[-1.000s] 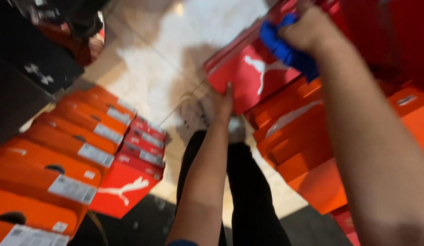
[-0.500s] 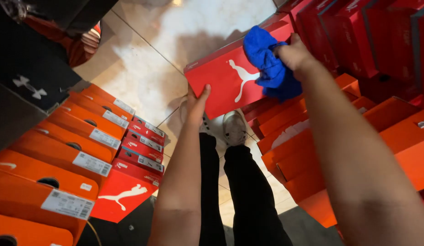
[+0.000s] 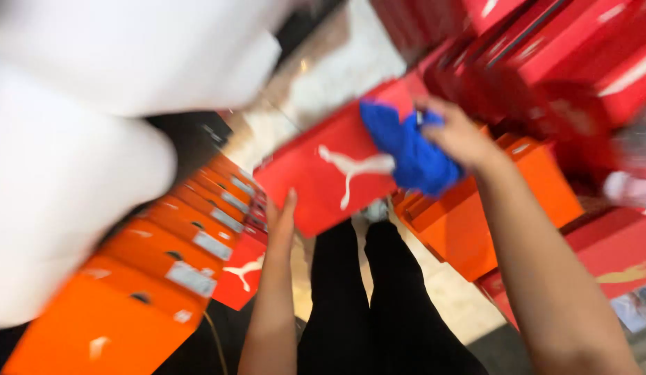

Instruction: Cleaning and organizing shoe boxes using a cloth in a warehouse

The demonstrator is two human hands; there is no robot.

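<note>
- While the view is badly blurred, I can still make out a big white shape [image 3: 94, 125] filling the upper left, too smeared for me to tell what it is.
- To my right, stacks of red boxes [image 3: 545, 62] rise along the upper edge, with orange boxes [image 3: 489, 208] piled below them.
- On my left, a row of orange boxes with white end labels [image 3: 170, 257] runs down toward the lower corner, and 1 more red box [image 3: 243, 271] sits at its inner end.
- Between the 2 piles I see a pale tiled floor [image 3: 337, 69] and, straight below me, legs in black trousers [image 3: 364, 305].
- The red box with a white emblem on its lid [image 3: 330, 180] is held up in the middle of the view, tilted, above the legs and in front of the right-hand stack.
- My left hand [image 3: 282, 219] props that box from underneath at its lower edge, fingers straight and together, flat against the cardboard rather than wrapped round it.
- My right hand [image 3: 458, 135] is at the box's upper right corner, its grip closed round a bunched blue cloth [image 3: 409, 149].
- The cloth lies against the lid, just right of the emblem.
</note>
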